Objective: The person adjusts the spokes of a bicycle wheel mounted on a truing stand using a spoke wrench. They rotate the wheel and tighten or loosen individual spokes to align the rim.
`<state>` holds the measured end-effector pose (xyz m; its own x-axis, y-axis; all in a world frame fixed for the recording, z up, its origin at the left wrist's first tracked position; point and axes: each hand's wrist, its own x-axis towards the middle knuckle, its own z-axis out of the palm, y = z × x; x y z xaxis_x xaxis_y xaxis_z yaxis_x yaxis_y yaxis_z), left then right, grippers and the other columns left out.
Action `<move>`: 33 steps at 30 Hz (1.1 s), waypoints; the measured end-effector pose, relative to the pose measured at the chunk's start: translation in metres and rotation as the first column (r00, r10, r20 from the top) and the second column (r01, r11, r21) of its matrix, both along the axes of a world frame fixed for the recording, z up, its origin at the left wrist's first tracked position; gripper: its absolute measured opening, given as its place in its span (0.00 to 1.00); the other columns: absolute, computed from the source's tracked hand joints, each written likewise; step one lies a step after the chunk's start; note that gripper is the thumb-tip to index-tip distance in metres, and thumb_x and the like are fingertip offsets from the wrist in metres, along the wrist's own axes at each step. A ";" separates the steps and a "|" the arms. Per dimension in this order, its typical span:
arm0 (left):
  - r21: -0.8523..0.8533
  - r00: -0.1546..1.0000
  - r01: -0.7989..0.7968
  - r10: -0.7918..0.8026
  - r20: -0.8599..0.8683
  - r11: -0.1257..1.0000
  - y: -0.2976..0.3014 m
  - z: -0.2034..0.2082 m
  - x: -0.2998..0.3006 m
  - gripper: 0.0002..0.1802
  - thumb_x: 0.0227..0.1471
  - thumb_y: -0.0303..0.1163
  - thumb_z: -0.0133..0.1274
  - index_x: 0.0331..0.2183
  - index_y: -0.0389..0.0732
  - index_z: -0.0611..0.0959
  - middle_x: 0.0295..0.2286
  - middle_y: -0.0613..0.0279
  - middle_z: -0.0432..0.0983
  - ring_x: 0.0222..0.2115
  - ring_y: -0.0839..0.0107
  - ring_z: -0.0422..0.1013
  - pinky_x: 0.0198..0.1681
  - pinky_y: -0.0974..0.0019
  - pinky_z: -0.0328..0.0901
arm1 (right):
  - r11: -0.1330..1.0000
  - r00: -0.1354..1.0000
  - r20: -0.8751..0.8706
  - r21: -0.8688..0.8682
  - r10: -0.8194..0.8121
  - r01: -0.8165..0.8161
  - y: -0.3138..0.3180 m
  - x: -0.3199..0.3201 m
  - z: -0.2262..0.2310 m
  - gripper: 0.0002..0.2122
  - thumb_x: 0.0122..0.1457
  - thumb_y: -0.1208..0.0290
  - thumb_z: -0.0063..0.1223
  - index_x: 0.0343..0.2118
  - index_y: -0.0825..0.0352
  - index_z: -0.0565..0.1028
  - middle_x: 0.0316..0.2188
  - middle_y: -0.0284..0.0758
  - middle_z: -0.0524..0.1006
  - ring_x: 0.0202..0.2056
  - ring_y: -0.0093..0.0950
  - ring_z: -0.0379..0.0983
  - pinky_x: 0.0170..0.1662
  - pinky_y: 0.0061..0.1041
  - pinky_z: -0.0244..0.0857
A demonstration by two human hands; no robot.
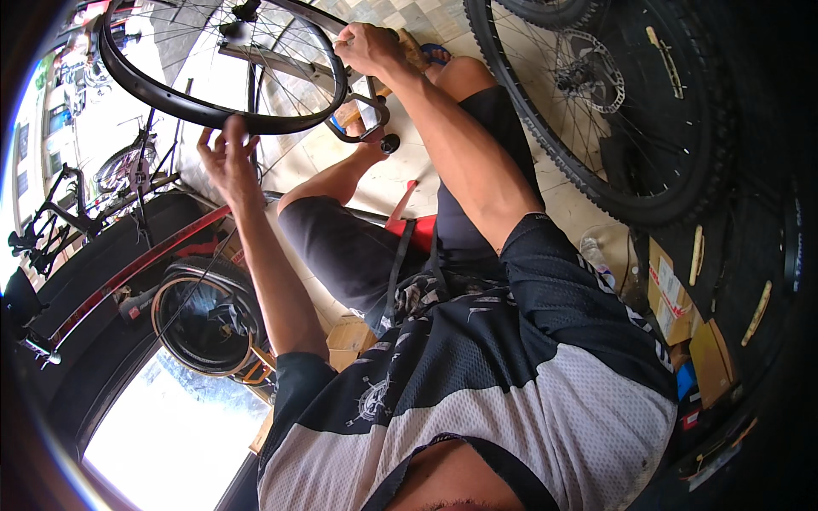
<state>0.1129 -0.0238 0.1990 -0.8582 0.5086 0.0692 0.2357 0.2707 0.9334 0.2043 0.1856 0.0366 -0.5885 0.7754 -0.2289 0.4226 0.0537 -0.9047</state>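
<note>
A bicycle wheel [183,107] with a bare black rim and thin spokes fills the top left, with no tyre on it. It sits in a metal stand [281,61], whose arm with a black curved caliper [372,117] reaches beside the rim. My left hand [230,162] is under the near edge of the rim, its fingers apart and partly blurred, the fingertips at or just touching the rim. At the rim's right side, my right hand [366,48] has its fingers curled in and pressed against it. The hub [239,27] is partly blurred.
To the right stands a wheel with a knobby tyre [545,140] and a disc rotor [596,72]. More tyred wheels [209,315] lean at lower left, near a red bar [141,264]. Cardboard boxes [673,289] are at right. A bike frame [77,204] is at far left.
</note>
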 end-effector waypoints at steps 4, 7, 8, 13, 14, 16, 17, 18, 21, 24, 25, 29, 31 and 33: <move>-0.142 0.989 0.105 -0.089 0.117 0.984 -0.004 -0.047 0.007 0.35 0.51 0.39 0.65 0.53 0.35 0.66 0.41 0.57 0.76 0.40 0.70 0.75 0.41 0.64 0.72 | 0.999 1.000 -0.014 0.037 0.006 -0.006 -0.002 -0.001 0.001 0.16 0.54 0.54 0.57 0.40 0.58 0.80 0.36 0.39 0.82 0.40 0.38 0.79 0.46 0.35 0.70; -0.237 0.990 0.121 -0.098 0.106 0.964 -0.006 -0.067 0.012 0.33 0.51 0.39 0.66 0.52 0.36 0.70 0.39 0.58 0.76 0.39 0.70 0.75 0.41 0.66 0.72 | 0.999 1.000 -0.007 0.033 0.005 -0.005 -0.001 -0.001 -0.001 0.16 0.54 0.54 0.57 0.40 0.58 0.80 0.35 0.39 0.82 0.40 0.38 0.79 0.46 0.35 0.70; -0.268 0.990 0.117 -0.092 0.105 0.956 -0.005 -0.069 0.012 0.32 0.50 0.39 0.66 0.52 0.36 0.71 0.38 0.58 0.76 0.39 0.71 0.75 0.41 0.67 0.72 | 0.999 1.000 -0.005 0.035 -0.002 0.003 -0.001 -0.001 -0.001 0.16 0.53 0.54 0.57 0.39 0.58 0.80 0.35 0.39 0.82 0.39 0.38 0.79 0.46 0.35 0.70; -0.309 0.993 0.075 -0.041 0.114 0.948 0.001 -0.040 0.000 0.19 0.54 0.38 0.63 0.43 0.37 0.80 0.34 0.61 0.80 0.36 0.73 0.76 0.37 0.68 0.73 | 1.000 1.000 0.008 0.028 0.001 -0.001 0.000 -0.001 0.000 0.16 0.53 0.54 0.57 0.39 0.58 0.80 0.35 0.39 0.82 0.39 0.38 0.79 0.46 0.35 0.70; -0.279 0.994 0.091 -0.068 0.090 0.956 0.003 -0.031 -0.001 0.19 0.54 0.38 0.63 0.43 0.37 0.80 0.34 0.60 0.80 0.36 0.73 0.77 0.36 0.68 0.73 | 1.000 1.000 0.007 0.026 0.002 -0.002 0.000 -0.001 0.000 0.16 0.53 0.54 0.57 0.39 0.59 0.80 0.35 0.39 0.82 0.39 0.38 0.79 0.46 0.35 0.70; -0.302 0.997 0.066 -0.047 0.068 0.951 0.007 -0.010 -0.003 0.19 0.55 0.37 0.62 0.44 0.37 0.79 0.35 0.59 0.81 0.36 0.71 0.78 0.34 0.68 0.74 | 1.000 1.000 -0.005 0.021 -0.002 0.002 0.000 -0.001 -0.001 0.17 0.53 0.53 0.57 0.40 0.59 0.80 0.35 0.40 0.82 0.39 0.39 0.79 0.46 0.35 0.70; -0.211 0.997 0.074 -0.066 0.042 0.975 0.009 -0.002 0.000 0.21 0.54 0.40 0.63 0.43 0.36 0.79 0.30 0.63 0.78 0.31 0.77 0.75 0.32 0.72 0.72 | 1.000 1.000 -0.018 0.017 -0.006 0.006 -0.001 -0.001 -0.001 0.17 0.53 0.53 0.57 0.40 0.59 0.80 0.35 0.40 0.82 0.39 0.39 0.79 0.46 0.35 0.70; -0.176 0.998 0.063 -0.059 0.030 0.982 0.009 0.007 0.000 0.21 0.54 0.40 0.63 0.44 0.37 0.78 0.30 0.63 0.78 0.31 0.76 0.75 0.32 0.72 0.72 | 1.000 1.000 -0.020 -0.008 -0.010 0.010 -0.001 -0.001 -0.001 0.17 0.53 0.53 0.57 0.40 0.60 0.80 0.36 0.40 0.82 0.39 0.40 0.79 0.46 0.36 0.70; -0.017 0.999 0.047 -0.046 0.012 0.999 0.013 0.024 -0.003 0.25 0.55 0.41 0.62 0.47 0.38 0.71 0.34 0.60 0.78 0.36 0.72 0.76 0.35 0.69 0.73 | 1.000 1.000 -0.019 -0.014 -0.017 0.017 -0.001 -0.001 -0.001 0.17 0.53 0.53 0.56 0.40 0.60 0.80 0.36 0.41 0.82 0.40 0.40 0.79 0.46 0.36 0.70; 0.076 0.999 0.031 -0.034 0.028 0.997 0.009 0.018 -0.007 0.30 0.55 0.41 0.62 0.51 0.37 0.67 0.36 0.59 0.75 0.37 0.72 0.74 0.36 0.68 0.72 | 1.000 1.000 -0.019 -0.002 0.006 -0.006 -0.001 0.001 0.001 0.17 0.53 0.54 0.56 0.41 0.60 0.80 0.37 0.41 0.82 0.41 0.40 0.79 0.47 0.36 0.70; 0.094 0.999 0.030 -0.033 0.028 0.995 0.006 0.010 -0.005 0.30 0.55 0.41 0.62 0.51 0.38 0.67 0.37 0.59 0.74 0.37 0.73 0.74 0.36 0.68 0.72 | 1.000 1.000 -0.025 0.010 0.010 -0.009 -0.001 0.000 0.002 0.17 0.53 0.54 0.56 0.41 0.60 0.80 0.37 0.41 0.82 0.41 0.40 0.79 0.47 0.36 0.70; -0.045 0.989 0.007 -0.001 0.145 0.999 -0.002 -0.036 0.005 0.35 0.54 0.36 0.63 0.55 0.34 0.64 0.41 0.55 0.74 0.43 0.68 0.73 0.44 0.60 0.73 | 1.000 1.000 -0.021 0.002 0.010 -0.010 -0.001 0.001 0.004 0.17 0.53 0.54 0.55 0.41 0.60 0.80 0.38 0.42 0.82 0.41 0.41 0.79 0.47 0.36 0.70; -0.122 0.984 0.115 -0.097 0.149 0.986 -0.006 -0.054 0.011 0.36 0.53 0.35 0.64 0.56 0.35 0.64 0.42 0.56 0.74 0.43 0.69 0.73 0.44 0.61 0.72 | 1.000 1.000 -0.026 0.001 0.011 -0.011 -0.002 0.001 0.005 0.17 0.54 0.54 0.55 0.41 0.60 0.80 0.38 0.42 0.82 0.42 0.40 0.79 0.47 0.36 0.70; -0.137 0.982 0.124 -0.101 0.160 0.983 -0.008 -0.064 0.017 0.32 0.53 0.35 0.64 0.55 0.38 0.69 0.40 0.60 0.76 0.42 0.71 0.73 0.44 0.64 0.72 | 1.000 0.999 -0.032 -0.016 0.016 -0.016 -0.002 0.002 0.004 0.17 0.54 0.54 0.55 0.41 0.60 0.80 0.39 0.42 0.82 0.42 0.40 0.78 0.48 0.36 0.70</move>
<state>0.1299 -0.0318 0.1353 -0.7897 0.5976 -0.1389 0.1314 0.3859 0.9131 0.2067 0.1837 0.0407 -0.6080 0.7621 -0.2227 0.3931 0.0453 -0.9184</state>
